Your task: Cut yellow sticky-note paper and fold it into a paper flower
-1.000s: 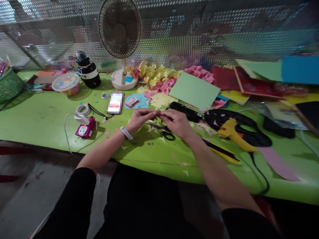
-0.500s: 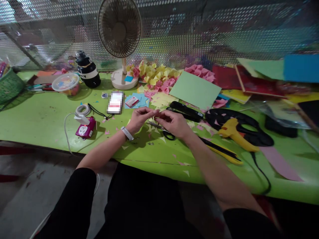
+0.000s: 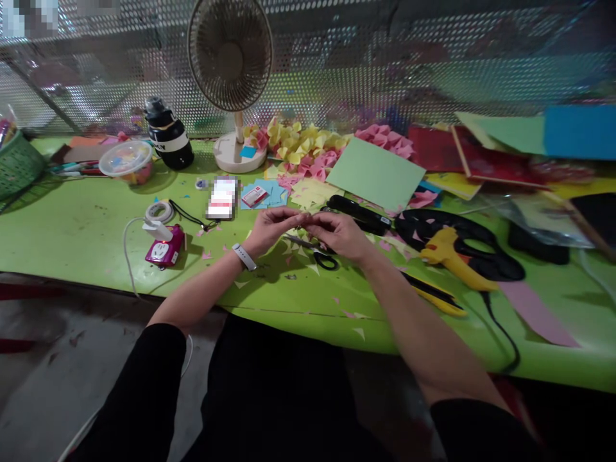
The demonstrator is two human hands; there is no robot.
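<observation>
Dim light, soft detail.
Faint shadow darkens the table point(image 3: 269, 292) beneath the left hand point(image 3: 273, 232); the pixelated phone screen point(image 3: 224, 197) beyond it glows white; farther back, mesh point(image 3: 346, 70) glints; far right of the right hand point(image 3: 341, 235), papers point(image 3: 580, 136) blur.

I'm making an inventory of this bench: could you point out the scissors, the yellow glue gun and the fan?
Scissors point(image 3: 304, 243): head view, on the blades.
Yellow glue gun point(image 3: 455, 264): head view, on its casing.
Fan point(image 3: 231, 61): head view, on the hub.
</observation>
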